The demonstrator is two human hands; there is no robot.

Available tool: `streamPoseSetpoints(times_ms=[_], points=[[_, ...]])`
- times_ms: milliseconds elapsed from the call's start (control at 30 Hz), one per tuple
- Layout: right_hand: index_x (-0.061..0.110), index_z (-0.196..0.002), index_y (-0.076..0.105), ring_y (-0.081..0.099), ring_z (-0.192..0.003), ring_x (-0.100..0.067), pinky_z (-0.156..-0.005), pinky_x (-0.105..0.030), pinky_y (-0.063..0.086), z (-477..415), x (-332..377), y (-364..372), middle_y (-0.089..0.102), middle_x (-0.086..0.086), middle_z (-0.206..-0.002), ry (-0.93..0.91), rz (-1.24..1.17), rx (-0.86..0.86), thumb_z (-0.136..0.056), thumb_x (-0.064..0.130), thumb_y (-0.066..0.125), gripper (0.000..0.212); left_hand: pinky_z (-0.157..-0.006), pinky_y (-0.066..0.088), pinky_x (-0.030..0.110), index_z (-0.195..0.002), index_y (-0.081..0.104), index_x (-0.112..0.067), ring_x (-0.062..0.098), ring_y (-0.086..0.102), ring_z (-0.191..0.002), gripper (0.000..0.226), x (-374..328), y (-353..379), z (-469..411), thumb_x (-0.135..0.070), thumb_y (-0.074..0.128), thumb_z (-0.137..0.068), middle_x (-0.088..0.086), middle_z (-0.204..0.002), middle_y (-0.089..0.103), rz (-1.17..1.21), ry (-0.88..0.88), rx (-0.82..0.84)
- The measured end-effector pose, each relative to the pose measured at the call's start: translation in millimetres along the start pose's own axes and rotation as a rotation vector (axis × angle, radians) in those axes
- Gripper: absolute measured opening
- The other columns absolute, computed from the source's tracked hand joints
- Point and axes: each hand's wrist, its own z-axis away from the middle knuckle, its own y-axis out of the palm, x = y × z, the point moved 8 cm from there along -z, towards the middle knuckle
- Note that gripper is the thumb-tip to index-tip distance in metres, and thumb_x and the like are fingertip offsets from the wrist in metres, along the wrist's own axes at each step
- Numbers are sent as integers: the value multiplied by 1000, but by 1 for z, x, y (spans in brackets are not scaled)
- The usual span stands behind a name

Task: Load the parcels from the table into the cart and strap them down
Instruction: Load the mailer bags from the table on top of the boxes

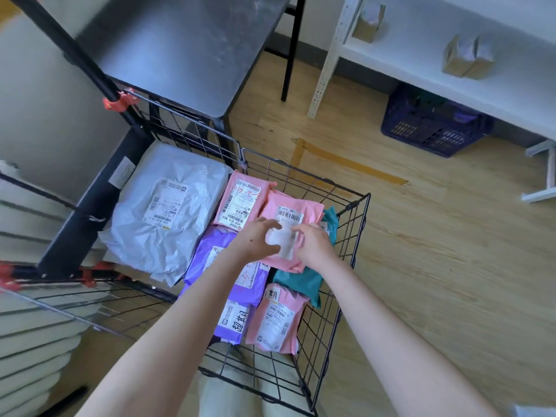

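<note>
A black wire cart [346, 245] stands before me, holding several soft mailer parcels: a large grey one [162, 212] at the left, pink ones [240, 200] at the back, purple ones [219, 257] in the middle, a teal one [301, 281] and another pink one [276, 317] at the front. Both hands reach into the cart. My left hand [255, 239] and my right hand [313, 245] together hold a small white packet [281, 240] over a pink parcel [288, 212]. The grey table [180, 55] beyond the cart is bare.
The cart's black handle with red clamps [117, 100] rises at the left. White shelving [451, 64] with small cardboard boxes [466, 57] stands at the right, a dark blue crate [433, 121] beneath it. Wooden floor with tape marks [346, 164] lies to the right.
</note>
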Motion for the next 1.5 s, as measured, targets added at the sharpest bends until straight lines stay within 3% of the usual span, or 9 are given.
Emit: streamPoseSetpoints(times_ms=[100, 267, 433, 567, 700, 800, 1033, 1200, 1500], points=[[20, -128, 56, 53, -110, -17, -91, -28, 47, 15, 21, -20, 52, -3, -128, -55, -45, -24, -84, -4, 60, 50, -78, 52, 29, -106, 65, -12, 18, 61, -87, 25, -17, -26, 27, -19, 68, -82, 4, -101, 66, 72, -24, -106], [22, -121, 61, 55, -95, -10, -78, -21, 44, 46, 67, -55, 59, 2, -113, -173, -69, -49, -88, 8, 64, 36, -66, 48, 27, -81, 63, -18, 12, 60, -73, 2, -33, -69, 77, -20, 64, -80, -5, -82, 66, 137, -54, -281], [22, -115, 62, 56, -84, -1, -58, -3, 39, 91, 127, -63, 62, 4, -103, -330, -110, -38, -92, 12, 61, 26, -59, 38, 24, -71, 55, -18, 10, 51, -65, 10, -37, -121, 141, -12, 60, -78, -11, -66, 55, 79, -66, -470], [21, -114, 62, 56, -84, 1, -59, -7, 42, 139, 165, -49, 61, 6, -97, -428, -148, 29, -93, 13, 59, 23, -62, 40, 31, -74, 58, -9, 19, 54, -69, 6, -24, -143, 212, -7, 55, -79, -2, -71, 60, 96, -162, -582], [24, -113, 64, 57, -86, 2, -68, -10, 46, 187, 195, -28, 61, 13, -94, -507, -172, 50, -93, 16, 60, 21, -65, 43, 28, -76, 58, -13, 13, 56, -68, 7, -6, -147, 306, -10, 55, -81, -8, -71, 61, 216, -278, -715], [28, -111, 64, 59, -88, -1, -78, -18, 49, 223, 218, -5, 64, 9, -97, -568, -173, 67, -93, 15, 61, 22, -66, 44, 22, -77, 59, -14, 9, 58, -69, 5, 7, -146, 380, -13, 58, -82, -8, -72, 63, 292, -351, -857], [26, -108, 66, 62, -85, -9, -67, -8, 43, 322, 278, 52, 65, 6, -93, -718, -135, 117, -92, 13, 60, 21, -65, 44, 17, -80, 61, -21, 9, 61, -75, 9, 32, -139, 543, -17, 62, -88, -5, -77, 65, 348, -426, -1069], [28, -102, 67, 60, -74, -1, -63, -4, 43, 405, 314, 98, 64, 9, -86, -859, -144, 169, -91, 12, 61, 20, -63, 44, 17, -80, 61, -18, 7, 58, -71, 9, 42, -128, 651, -16, 62, -89, -6, -73, 61, 310, -478, -1213], [31, -108, 65, 63, -83, -2, -68, -16, 51, 530, 352, 185, 65, 12, -89, -1113, -46, 295, -92, 20, 62, 20, -59, 43, 9, -74, 61, -16, 5, 56, -63, 14, 49, -82, 808, -9, 64, -86, -3, -68, 62, 282, -554, -1451]])
